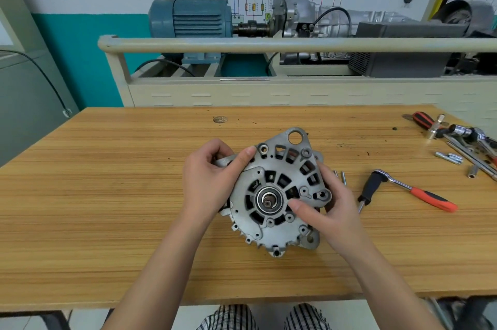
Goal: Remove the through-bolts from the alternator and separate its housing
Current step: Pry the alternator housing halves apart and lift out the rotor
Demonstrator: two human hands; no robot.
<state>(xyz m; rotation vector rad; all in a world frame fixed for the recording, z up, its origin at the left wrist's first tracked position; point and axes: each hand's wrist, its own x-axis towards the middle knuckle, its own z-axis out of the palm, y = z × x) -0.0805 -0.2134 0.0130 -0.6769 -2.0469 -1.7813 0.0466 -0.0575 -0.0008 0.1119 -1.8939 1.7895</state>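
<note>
A grey cast alternator [271,195] lies flat on the wooden table [107,195], its vented end housing and central bearing facing up. My left hand [212,179] grips its upper left edge, thumb over the rim near a mounting ear. My right hand [328,208] grips the right side, thumb pressed on the housing face beside the bearing, fingers curled round the edge. Two thin through-bolts [340,176] lie on the table just right of the alternator, partly hidden by my right hand.
A ratchet with a red and black handle [414,189] and a black-handled screwdriver [369,189] lie to the right. Further sockets, extensions and a red-handled tool [462,141] crowd the far right corner. A training rig with a blue motor [191,17] stands behind the table.
</note>
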